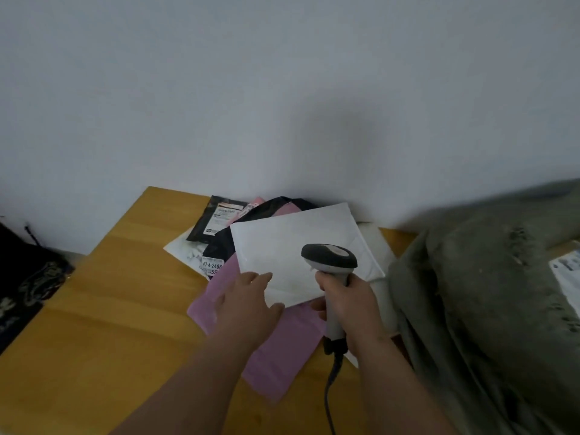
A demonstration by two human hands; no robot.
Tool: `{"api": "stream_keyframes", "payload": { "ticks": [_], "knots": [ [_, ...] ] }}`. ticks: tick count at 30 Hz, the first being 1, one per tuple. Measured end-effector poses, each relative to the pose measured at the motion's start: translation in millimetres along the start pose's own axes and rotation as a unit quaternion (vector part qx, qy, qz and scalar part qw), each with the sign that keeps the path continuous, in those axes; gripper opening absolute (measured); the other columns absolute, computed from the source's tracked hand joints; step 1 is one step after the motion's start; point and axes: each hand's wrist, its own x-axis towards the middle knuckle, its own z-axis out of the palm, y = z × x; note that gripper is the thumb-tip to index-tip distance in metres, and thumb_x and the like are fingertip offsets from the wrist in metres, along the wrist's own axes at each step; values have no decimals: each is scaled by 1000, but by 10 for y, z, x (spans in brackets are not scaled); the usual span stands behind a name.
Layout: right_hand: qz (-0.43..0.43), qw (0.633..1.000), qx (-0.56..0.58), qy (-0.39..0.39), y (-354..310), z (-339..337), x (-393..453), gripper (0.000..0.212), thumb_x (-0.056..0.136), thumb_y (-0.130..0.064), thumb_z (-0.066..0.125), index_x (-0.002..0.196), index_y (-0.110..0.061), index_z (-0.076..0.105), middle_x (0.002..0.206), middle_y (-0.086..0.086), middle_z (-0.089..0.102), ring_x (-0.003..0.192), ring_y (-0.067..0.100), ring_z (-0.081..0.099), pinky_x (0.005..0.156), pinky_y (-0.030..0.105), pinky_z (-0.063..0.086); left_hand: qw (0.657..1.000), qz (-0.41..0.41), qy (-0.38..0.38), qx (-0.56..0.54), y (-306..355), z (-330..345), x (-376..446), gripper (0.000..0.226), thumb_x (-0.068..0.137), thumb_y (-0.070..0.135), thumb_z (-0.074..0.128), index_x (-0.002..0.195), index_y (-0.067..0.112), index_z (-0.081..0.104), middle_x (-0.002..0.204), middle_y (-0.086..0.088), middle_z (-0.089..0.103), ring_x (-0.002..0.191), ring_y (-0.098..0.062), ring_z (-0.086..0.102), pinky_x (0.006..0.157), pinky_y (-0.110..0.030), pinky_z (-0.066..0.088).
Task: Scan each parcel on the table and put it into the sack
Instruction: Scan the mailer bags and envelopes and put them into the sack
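Observation:
A pile of parcels lies on the wooden table against the wall. On top is a white padded envelope, tilted. My left hand holds its near left corner, thumb under the edge and fingers on top. Under it lies a large pink mailer. Behind are a black parcel with a label, another black parcel and white ones. My right hand grips the handle of a grey and black barcode scanner, whose head hangs over the white envelope. The grey-green sack lies at the right.
The scanner's cable runs down toward me over the table. A labelled white parcel shows inside the sack at the far right. A dark patterned cloth lies off the table's left edge. A plain wall stands behind.

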Motion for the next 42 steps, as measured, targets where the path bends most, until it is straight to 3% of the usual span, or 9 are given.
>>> {"api": "stream_keyframes", "payload": {
  "ticks": [8, 14, 17, 21, 24, 30, 34, 37, 42],
  "knots": [
    [55, 996, 14, 62, 153, 152, 371, 21, 89, -32, 69, 95, -12, 67, 85, 13, 73, 78, 24, 71, 68, 36, 58, 978, 133, -88, 137, -66, 246, 510, 82, 86, 56, 58, 153, 42, 11, 164, 1, -4, 150, -23, -7, 121, -46, -2],
    [92, 989, 46, 104, 276, 254, 484, 24, 88, -34, 69, 90, -11, 68, 81, 12, 75, 74, 23, 70, 70, 36, 56, 962, 165, -130, 173, -308, 496, 727, 89, 88, 42, 59, 153, 44, -1, 157, 0, -32, 145, -24, -29, 118, -48, -13],
    [102, 986, 61, 119, 320, 274, 465, 22, 88, -35, 69, 89, -13, 68, 79, 10, 75, 73, 22, 71, 75, 38, 57, 969, 170, -101, 150, -375, 528, 753, 77, 92, 40, 56, 152, 46, 8, 161, 1, -22, 147, -22, -20, 120, -45, -5],
    [96, 982, 86, 140, 327, 250, 403, 18, 88, -34, 70, 90, -17, 66, 79, 9, 75, 69, 17, 69, 68, 33, 55, 975, 180, -69, 110, -345, 464, 795, 38, 99, 36, 45, 136, 38, 52, 160, 5, 23, 149, -23, 9, 117, -44, 16],
    [77, 980, 104, 152, 291, 216, 327, 17, 88, -33, 71, 91, -16, 67, 77, 6, 75, 63, 12, 69, 64, 31, 54, 985, 169, -26, 31, -291, 377, 834, 20, 96, 19, 49, 103, 22, 68, 121, 2, 62, 122, -26, 53, 94, -40, 44],
    [17, 973, 139, 184, 128, 80, 96, 10, 87, -29, 71, 86, -20, 67, 63, -7, 71, 72, 21, 71, 79, 47, 59, 988, 118, 12, -103, 21, -225, 642, 15, 103, 22, 38, 105, 20, 52, 90, 2, 57, 76, -16, 52, 63, -30, 37],
    [-34, 968, 154, 196, 32, -37, -180, 9, 84, -33, 70, 85, -25, 68, 87, 2, 74, 89, 29, 71, 87, 56, 57, 975, 112, 55, -186, 184, -538, 372, 13, 102, 20, 39, 95, 22, 49, 80, 4, 52, 68, -6, 49, 53, -26, 33],
    [-59, 965, 176, 185, -13, -155, -407, 9, 89, -31, 69, 86, -23, 67, 89, 4, 73, 84, 26, 72, 82, 48, 59, 936, 38, 84, -340, 284, -717, 81, 19, 102, 17, 42, 92, 20, 57, 82, 1, 55, 69, -10, 50, 57, -26, 39],
    [-74, 970, 175, 150, 28, -283, -712, 9, 93, -26, 65, 93, -17, 64, 86, 1, 71, 72, 15, 70, 63, 29, 55, 766, -136, 20, -628, 215, -801, -287, 18, 102, 15, 47, 101, 22, 64, 99, -6, 68, 85, -27, 67, 61, -38, 56]
  ]
}}
